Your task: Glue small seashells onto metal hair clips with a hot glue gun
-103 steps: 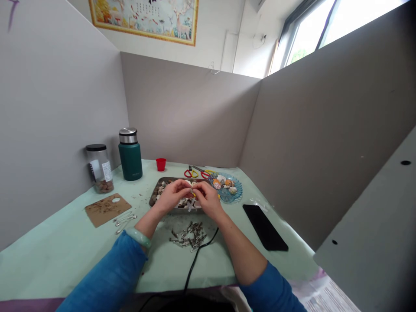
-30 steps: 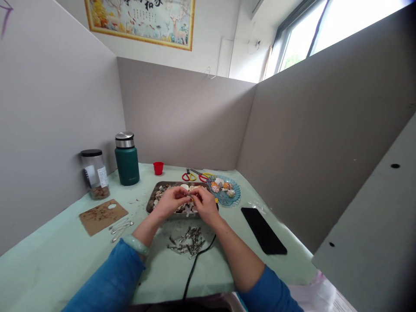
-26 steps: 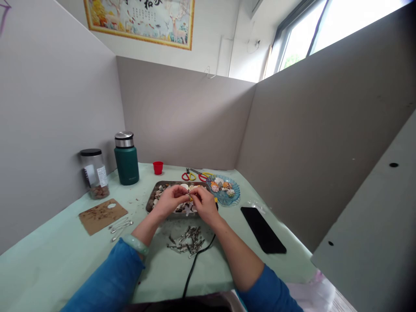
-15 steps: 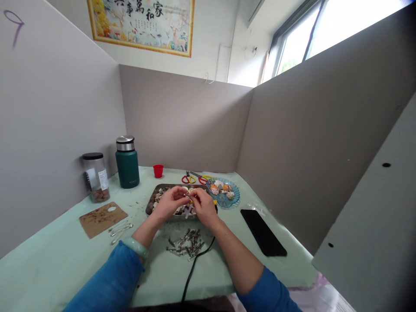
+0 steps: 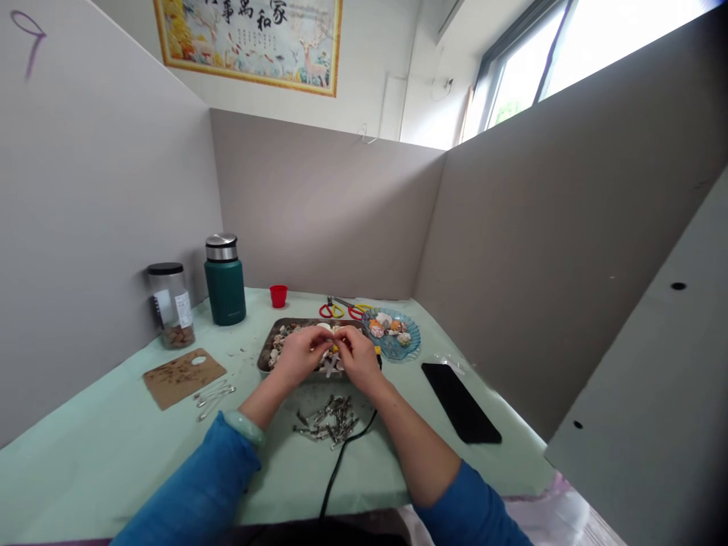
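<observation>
My left hand (image 5: 304, 351) and my right hand (image 5: 356, 356) meet at the fingertips above a metal tray (image 5: 266, 371). Both have their fingers pinched. Whatever lies between them is too small and too covered to name. Small shells (image 5: 277, 350) and pebble-like pieces fill the tray beneath, with a pale cross-shaped piece (image 5: 331, 367) near its front edge. On the cloth just before the tray lies a loose pile of small metal clips or pins (image 5: 330, 421).
A blue glass plate (image 5: 414, 350) holding decorated shells stands right of the tray, with scissors (image 5: 359, 309) behind. A black cable (image 5: 335, 474) runs to the front edge. Left are a green flask (image 5: 224, 292), a jar (image 5: 174, 311), cardboard (image 5: 182, 383) and safety pins (image 5: 213, 396); right, a black slab (image 5: 460, 406).
My fingertips have drawn closer together, and the small thing that showed between them is now mostly covered. The view has shifted slightly. The things on the table stay put.
</observation>
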A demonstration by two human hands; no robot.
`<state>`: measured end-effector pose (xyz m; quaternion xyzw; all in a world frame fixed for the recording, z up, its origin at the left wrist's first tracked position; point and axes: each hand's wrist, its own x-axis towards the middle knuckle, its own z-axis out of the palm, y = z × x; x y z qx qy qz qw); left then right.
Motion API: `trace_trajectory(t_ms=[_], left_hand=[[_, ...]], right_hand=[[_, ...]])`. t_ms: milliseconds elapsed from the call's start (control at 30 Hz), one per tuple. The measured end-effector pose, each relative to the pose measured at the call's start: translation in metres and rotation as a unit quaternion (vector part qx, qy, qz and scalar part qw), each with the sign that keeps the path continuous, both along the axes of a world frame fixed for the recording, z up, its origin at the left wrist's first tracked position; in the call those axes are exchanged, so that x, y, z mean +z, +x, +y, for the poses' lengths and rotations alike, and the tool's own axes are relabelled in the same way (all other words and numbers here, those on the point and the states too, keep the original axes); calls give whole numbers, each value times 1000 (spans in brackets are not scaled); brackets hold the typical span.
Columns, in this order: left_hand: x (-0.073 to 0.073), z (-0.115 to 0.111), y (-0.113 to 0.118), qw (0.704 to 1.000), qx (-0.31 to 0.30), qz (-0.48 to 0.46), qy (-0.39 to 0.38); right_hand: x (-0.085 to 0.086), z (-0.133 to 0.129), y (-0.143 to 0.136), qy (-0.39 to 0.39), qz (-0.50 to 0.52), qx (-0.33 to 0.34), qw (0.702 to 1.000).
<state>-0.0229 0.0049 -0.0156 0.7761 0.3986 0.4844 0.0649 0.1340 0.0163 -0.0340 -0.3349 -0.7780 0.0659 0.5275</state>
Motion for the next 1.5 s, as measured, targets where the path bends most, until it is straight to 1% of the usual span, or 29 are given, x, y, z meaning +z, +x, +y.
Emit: trace_trajectory(t_ms=[100,167,300,433,533,633,700,767,833,867,900,967,1033,1100,1200,1333,1500], left_hand=[[-2,0,1,997,27,43,54],[-6,1,1,994,36,73,66],[-12,7,1,991,53,108,60],[-11,8,0,995,46,74,39],[-4,8,-1,999,47,9,-1],[8,12,-2,995,48,-49,-74],[15,19,-2,987,26,-82,-134],[19,29,-1,966,-13,-157,-204],[18,38,0,930,-48,-254,-262],[15,42,0,915,-51,-289,-278],[11,45,0,907,-41,-307,-286],[2,49,0,911,-8,-294,-289],[-6,51,-1,914,-14,-282,-290],[-10,50,-3,905,-32,-299,-301],[-11,48,-4,894,-53,-320,-308],[-11,48,-3,892,-65,-341,-289],[-13,50,-1,881,-79,-368,-286]], right_hand=[[-1,1,0,-16,-4,-12,1000],[-2,1,0,-23,-16,-18,999],[-3,3,-1,-49,-42,-42,997],[-3,7,-3,-92,-28,-51,994],[5,10,-4,-115,-7,-44,992],[23,16,-5,-119,-30,-53,991],[35,23,-8,-128,-71,-70,987],[42,31,-15,-144,-96,-89,981],[40,38,-23,-151,-79,-111,979],[36,41,-27,-151,-64,-128,978],[30,43,-30,-155,-54,-142,976],[19,44,-34,-159,-58,-149,974],[11,42,-34,-159,-67,-137,975],[9,40,-32,-157,-69,-130,977],[10,38,-30,-158,-67,-125,977],[10,37,-28,-149,-49,-131,979],[8,38,-27,-146,-28,-112,983]])
